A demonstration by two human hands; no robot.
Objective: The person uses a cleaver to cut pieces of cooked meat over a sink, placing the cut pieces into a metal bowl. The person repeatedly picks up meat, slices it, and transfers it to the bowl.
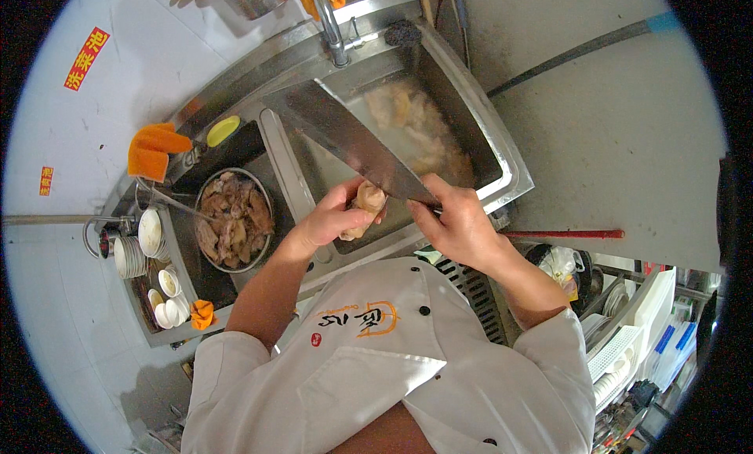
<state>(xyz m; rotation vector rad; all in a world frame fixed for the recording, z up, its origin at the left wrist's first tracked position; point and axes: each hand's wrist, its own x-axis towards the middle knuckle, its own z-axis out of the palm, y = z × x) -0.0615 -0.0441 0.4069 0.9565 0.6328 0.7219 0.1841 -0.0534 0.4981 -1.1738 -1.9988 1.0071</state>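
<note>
My left hand [336, 215] grips a pale piece of raw meat [370, 198] above the near edge of the sink. In my right hand [459, 221] is a broad cleaver [353, 136], its wide blade slanting up and left over the basin. The blade's lower edge is close to or against the meat; which of the two I cannot tell. Beyond the blade, more pale meat pieces [412, 124] lie in cloudy water in the right basin [494, 165]. Part of that basin is hidden behind the cleaver.
A round metal bowl [272, 218] of browner meat stands in the left basin, with water running into it. A faucet [332, 36] rises behind the right basin. Stacked white bowls [130, 258] and orange cloths [150, 154] sit at the left. A dish rack [617, 351] stands at right.
</note>
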